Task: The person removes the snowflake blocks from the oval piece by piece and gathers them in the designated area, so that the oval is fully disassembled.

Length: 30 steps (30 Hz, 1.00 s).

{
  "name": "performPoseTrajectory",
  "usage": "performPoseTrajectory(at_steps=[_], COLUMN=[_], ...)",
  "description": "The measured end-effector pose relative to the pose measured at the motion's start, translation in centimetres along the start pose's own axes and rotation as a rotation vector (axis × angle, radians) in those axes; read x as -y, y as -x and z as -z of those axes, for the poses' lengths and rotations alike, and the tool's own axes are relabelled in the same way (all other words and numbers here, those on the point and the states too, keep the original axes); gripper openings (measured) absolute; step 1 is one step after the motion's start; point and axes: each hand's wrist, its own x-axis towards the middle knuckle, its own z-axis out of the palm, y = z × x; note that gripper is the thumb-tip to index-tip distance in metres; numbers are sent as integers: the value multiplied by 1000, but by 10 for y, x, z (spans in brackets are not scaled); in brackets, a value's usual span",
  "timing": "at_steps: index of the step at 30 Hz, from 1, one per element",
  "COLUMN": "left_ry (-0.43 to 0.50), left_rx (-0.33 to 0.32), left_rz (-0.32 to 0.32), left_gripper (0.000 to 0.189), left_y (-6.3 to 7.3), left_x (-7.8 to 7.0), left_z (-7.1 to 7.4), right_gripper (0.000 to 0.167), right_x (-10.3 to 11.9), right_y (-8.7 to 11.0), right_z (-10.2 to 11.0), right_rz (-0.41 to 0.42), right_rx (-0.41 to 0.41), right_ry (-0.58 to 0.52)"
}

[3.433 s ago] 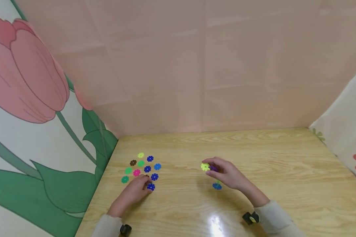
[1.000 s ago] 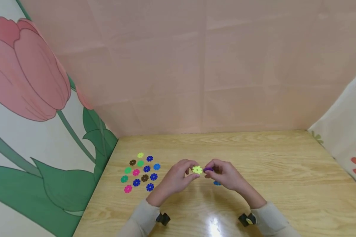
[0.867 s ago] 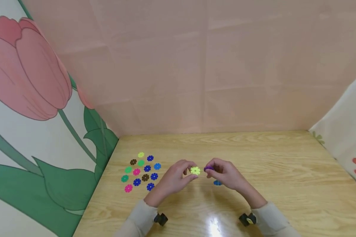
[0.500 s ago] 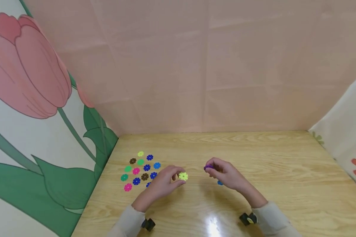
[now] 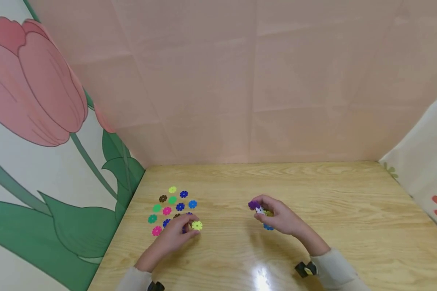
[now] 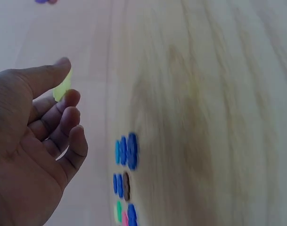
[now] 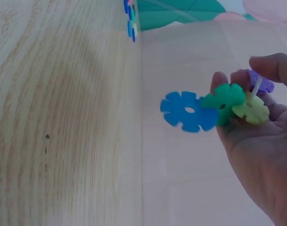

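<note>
My left hand (image 5: 172, 236) pinches a yellow snowflake disc (image 5: 197, 225) between thumb and fingers, at the near right side of a group of loose discs. In the left wrist view the same disc (image 6: 62, 88) appears edge-on. My right hand (image 5: 278, 216) grips a chain of interlocked snowflake discs above the table. The right wrist view shows the chain's blue disc (image 7: 178, 115) at one end, then a green disc (image 7: 224, 100), a yellow disc (image 7: 251, 110), a white disc (image 7: 258, 86) edge-on, and a purple disc (image 7: 266, 86) by the thumb. Fingers partly hide the chain.
Several loose discs, among them a pink one (image 5: 166, 211), a teal one (image 5: 152, 218) and a light blue one (image 5: 192, 204), lie flat on the left of the wooden table (image 5: 331, 194). The left hand covers some. A pink cloth backdrop (image 5: 204, 101) rises behind.
The yellow disc, earlier at the chain's end in the right hand, is now apart in my left hand, which has moved left towards the loose discs. My right hand has turned the chain slightly.
</note>
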Motion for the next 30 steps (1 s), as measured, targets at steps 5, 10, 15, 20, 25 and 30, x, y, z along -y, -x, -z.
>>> performPoseTrajectory(at_steps=[5,10,15,20,25,30], left_ry=[55,70,57,65,35,3], left_rx=[-31,-51,-57,-22,10,33], left_rz=[56,79,116,153,192,190], left_gripper=[35,36,37,36,34,33], left_y=[10,18,24,29,33,37], left_x=[14,25,34,41,47,55], left_z=[6,10,16,23,28,29], right_gripper=[30,30,31,31,32,32], right_x=[0,-1,-4,-6,-7,-8], right_y=[-1,-1,-2,-3,-4,-3], right_z=[0,0,1,1,1,-1], right_rz=[8,18,17,21,11,-10], right_rx=[8,-3,-7,15,17,23], right_ry=[-8,-15,-30,-61,-73,-93])
